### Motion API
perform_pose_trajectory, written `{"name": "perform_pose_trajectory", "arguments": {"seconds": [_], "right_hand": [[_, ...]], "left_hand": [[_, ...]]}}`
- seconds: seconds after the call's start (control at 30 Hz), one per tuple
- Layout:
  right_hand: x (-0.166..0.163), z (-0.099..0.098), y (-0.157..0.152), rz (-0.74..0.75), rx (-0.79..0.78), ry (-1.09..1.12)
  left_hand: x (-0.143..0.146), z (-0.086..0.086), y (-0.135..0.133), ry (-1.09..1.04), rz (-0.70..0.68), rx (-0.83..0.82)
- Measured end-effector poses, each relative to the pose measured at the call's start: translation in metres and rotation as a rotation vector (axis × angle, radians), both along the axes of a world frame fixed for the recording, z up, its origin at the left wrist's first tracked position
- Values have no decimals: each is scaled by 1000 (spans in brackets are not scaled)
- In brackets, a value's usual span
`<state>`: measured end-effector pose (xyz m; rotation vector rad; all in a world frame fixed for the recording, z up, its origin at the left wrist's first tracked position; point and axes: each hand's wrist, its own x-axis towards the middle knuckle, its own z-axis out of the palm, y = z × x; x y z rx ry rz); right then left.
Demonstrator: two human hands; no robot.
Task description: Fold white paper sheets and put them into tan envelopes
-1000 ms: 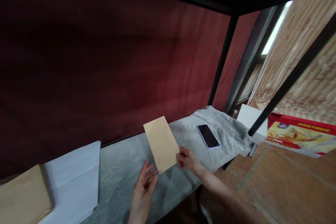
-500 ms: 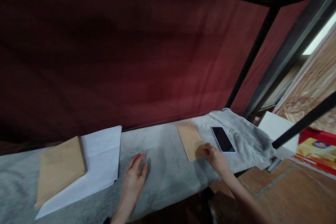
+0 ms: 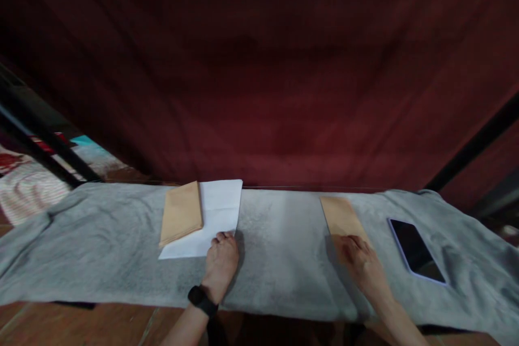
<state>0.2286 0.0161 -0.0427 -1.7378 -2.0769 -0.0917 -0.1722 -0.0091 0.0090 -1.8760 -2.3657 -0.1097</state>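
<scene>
My left hand [image 3: 222, 259], with a black watch on its wrist, is closed at the near right corner of a stack of white paper [image 3: 222, 203]; its curled fingers touch the sheets, and the fingertips are hidden. Several folded brown paper pieces [image 3: 182, 213], perhaps envelopes, lie on the left part of the white paper. Over the near end of a single brown envelope [image 3: 343, 213] is my right hand [image 3: 363, 262], its fingers curled round and the thumb hidden below. That envelope lies flat, slightly slanted.
A phone with a lilac case [image 3: 417, 251] lies face up right of my right hand. Grey cloth [image 3: 279, 259] covers the bench, wrinkled at both ends. Behind it hangs a dark red curtain [image 3: 292, 119]. Black metal posts [image 3: 474, 143] stand at both sides.
My view has swung left. My left hand was open over the grey cloth and now is closed at the white paper's corner. My right hand remains at the single envelope.
</scene>
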Motion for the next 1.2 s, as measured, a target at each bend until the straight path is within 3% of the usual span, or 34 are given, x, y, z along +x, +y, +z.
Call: {"name": "perform_pose_trajectory", "arguments": {"seconds": [0.13,0.3,0.4,0.5,0.6,0.7,0.77,0.97,1.2], "right_hand": [[-22,2,0,40,-29,66],[-42,8,0,101,-37,216],[-59,14,-2,154,-79,381],[-77,21,-5,154,-180,585],[-93,24,-9,161,-400,813],[-104,22,-9,154,-631,1052],[-107,20,-8,156,-676,1124],[-95,17,-1,181,-559,1047],[-81,5,-5,18,-319,667]], "left_hand": [[-7,9,0,38,-17,5],[-7,31,6,5,-11,34],[17,43,3,-34,-137,67],[57,44,-10,-90,-302,65],[96,34,-29,-187,-485,35],[125,22,-48,-257,-569,-9],[139,15,-57,-290,-615,-15],[145,1,-57,-480,-655,39],[114,-47,-34,-168,-567,188]]}}
